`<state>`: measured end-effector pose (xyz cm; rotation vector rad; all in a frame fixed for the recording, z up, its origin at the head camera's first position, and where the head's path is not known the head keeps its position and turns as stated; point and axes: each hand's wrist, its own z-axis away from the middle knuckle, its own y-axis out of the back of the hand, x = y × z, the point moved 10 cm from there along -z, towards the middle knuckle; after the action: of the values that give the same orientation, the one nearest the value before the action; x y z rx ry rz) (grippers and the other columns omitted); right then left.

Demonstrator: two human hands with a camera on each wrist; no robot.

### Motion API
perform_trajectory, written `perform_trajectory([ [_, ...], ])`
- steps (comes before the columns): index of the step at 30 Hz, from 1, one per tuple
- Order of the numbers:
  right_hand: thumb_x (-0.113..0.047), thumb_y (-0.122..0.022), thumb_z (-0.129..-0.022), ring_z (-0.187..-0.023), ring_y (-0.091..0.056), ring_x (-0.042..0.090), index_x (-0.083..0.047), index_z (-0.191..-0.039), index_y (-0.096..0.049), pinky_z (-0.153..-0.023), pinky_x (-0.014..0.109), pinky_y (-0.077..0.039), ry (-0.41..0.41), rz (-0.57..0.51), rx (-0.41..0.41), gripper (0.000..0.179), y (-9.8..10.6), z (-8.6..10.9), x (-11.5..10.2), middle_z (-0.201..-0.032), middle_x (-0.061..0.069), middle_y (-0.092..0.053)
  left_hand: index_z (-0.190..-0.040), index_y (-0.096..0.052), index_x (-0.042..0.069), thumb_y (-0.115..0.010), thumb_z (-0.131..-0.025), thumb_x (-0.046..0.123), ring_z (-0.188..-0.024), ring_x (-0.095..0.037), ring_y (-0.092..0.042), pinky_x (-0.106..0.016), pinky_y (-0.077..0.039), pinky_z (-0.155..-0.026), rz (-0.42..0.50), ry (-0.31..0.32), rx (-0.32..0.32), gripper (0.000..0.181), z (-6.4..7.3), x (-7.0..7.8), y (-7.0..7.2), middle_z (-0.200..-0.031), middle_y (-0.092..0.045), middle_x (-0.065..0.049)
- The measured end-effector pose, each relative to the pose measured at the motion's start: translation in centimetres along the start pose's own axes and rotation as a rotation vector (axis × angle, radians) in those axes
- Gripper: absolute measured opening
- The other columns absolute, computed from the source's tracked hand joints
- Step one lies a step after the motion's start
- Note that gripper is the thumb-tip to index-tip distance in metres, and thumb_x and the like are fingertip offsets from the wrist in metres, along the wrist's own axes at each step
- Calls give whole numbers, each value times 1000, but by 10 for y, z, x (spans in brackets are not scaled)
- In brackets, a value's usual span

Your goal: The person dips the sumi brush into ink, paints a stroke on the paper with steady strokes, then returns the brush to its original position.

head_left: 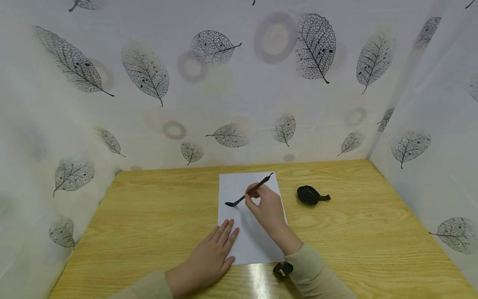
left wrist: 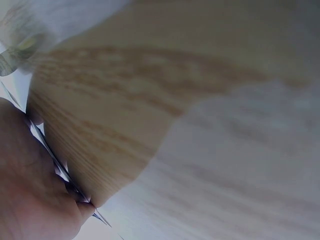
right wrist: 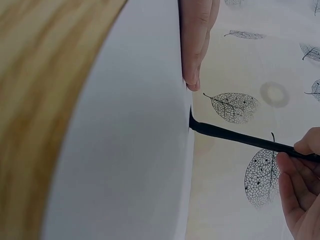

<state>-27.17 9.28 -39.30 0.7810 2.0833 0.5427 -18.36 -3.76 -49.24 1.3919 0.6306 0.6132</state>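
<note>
My right hand (head_left: 269, 207) pinches a dark ink brush (head_left: 257, 186) above the white paper (head_left: 257, 249). The brush slants, its black bristles down at the left part of the sheet. Seen from the right wrist, the bristle tip (right wrist: 194, 122) is bent where it meets the paper (right wrist: 125, 130). My left hand (head_left: 209, 257) lies flat with straight fingers on the sheet's lower left edge. In the right wrist view those fingertips (right wrist: 192, 75) rest on the paper close to the bristles. The left wrist view shows part of the left hand (left wrist: 35, 185) low over the sheet.
A small black ink dish (head_left: 308, 195) with a short handle stands right of the paper on the wooden table (head_left: 157, 207). A black wrist-worn device (head_left: 282, 270) sits at the right sleeve. Curtains (head_left: 239, 95) with leaf prints enclose the table at the back and sides.
</note>
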Motion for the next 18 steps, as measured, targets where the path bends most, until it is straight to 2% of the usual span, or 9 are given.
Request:
perform_trajectory([
  [18,-1,-82,-87,-82,-76,18,-8,-98,-74,-76,34,-65,11,7,4,14,2,0,-3,-94,6,-77,-165,-36,4,-45,-111,43,-161,-34,-33,-44,-37,-129,-27,-1,17,67,0,0,1,-173,-30,-23],
])
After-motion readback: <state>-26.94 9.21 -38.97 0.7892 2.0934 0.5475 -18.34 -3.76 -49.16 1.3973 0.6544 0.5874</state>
